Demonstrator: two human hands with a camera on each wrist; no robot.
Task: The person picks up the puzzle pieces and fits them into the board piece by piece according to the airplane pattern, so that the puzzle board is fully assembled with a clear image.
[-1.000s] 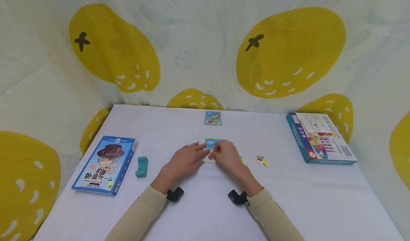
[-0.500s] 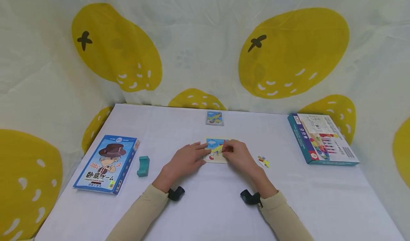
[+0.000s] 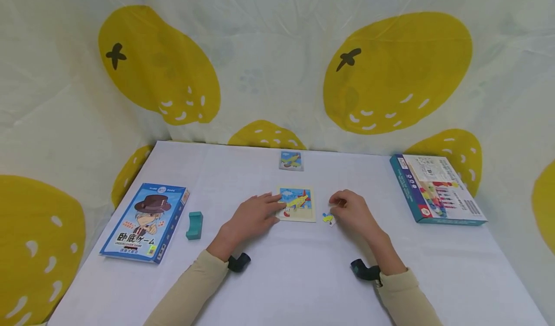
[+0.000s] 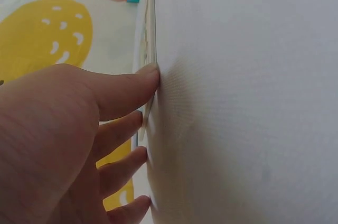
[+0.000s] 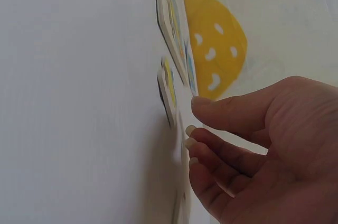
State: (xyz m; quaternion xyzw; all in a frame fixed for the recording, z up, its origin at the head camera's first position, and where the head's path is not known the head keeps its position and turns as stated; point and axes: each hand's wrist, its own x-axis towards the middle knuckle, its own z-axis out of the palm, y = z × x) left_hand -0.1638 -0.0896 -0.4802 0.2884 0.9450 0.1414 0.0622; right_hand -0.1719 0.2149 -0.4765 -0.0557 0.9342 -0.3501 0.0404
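A square jigsaw puzzle [image 3: 307, 215] with a yellow aeroplane on blue sky lies in a pale frame at mid-table. My left hand [image 3: 257, 212] rests at its left side, fingers spread and fairly straight; in the left wrist view the thumb [image 4: 127, 89] touches the frame's edge. To the right of the puzzle lies a loose yellow-and-blue puzzle piece [image 3: 328, 219]. My right hand [image 3: 353, 211] hovers just beside that piece. Its thumb and loosely bent fingers [image 5: 211, 158] stand apart with nothing between them in the right wrist view. The hand hides the table spot under it.
A small aeroplane picture card [image 3: 291, 161] lies behind the puzzle. On the left are a blue game box [image 3: 145, 222] and a teal block [image 3: 194, 225]. A teal-and-white box [image 3: 438, 189] sits at the back right. Patterned cloth rises behind the table.
My right hand has moved right, off the puzzle to beside the loose piece, uncovering the plane's red tail. My left hand has stayed at the puzzle's left side.
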